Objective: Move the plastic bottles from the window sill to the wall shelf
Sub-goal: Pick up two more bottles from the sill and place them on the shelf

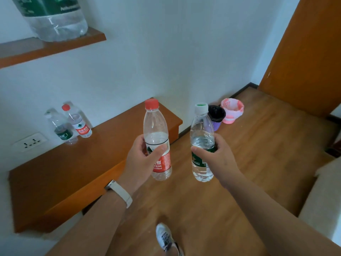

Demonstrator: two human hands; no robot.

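Observation:
My left hand (141, 159) grips a clear bottle with a red cap and red label (156, 137), held upright over the floor. My right hand (215, 156) grips a clear bottle with a white-green cap and green label (202, 133), also upright, a little to the right. Two more bottles stand on the lower wooden shelf (73, 163) against the wall: a green-label one (61, 129) and a red-cap one (77, 121). The upper wall shelf (36, 49) sits at the top left.
A large clear water jug with a green label (55, 17) stands on the upper shelf. A wall socket (30, 142) is left of the lower shelf. A purple bin (216, 117) and a pink bin (231, 110) stand on the wood floor. A wooden door (304, 52) is at right.

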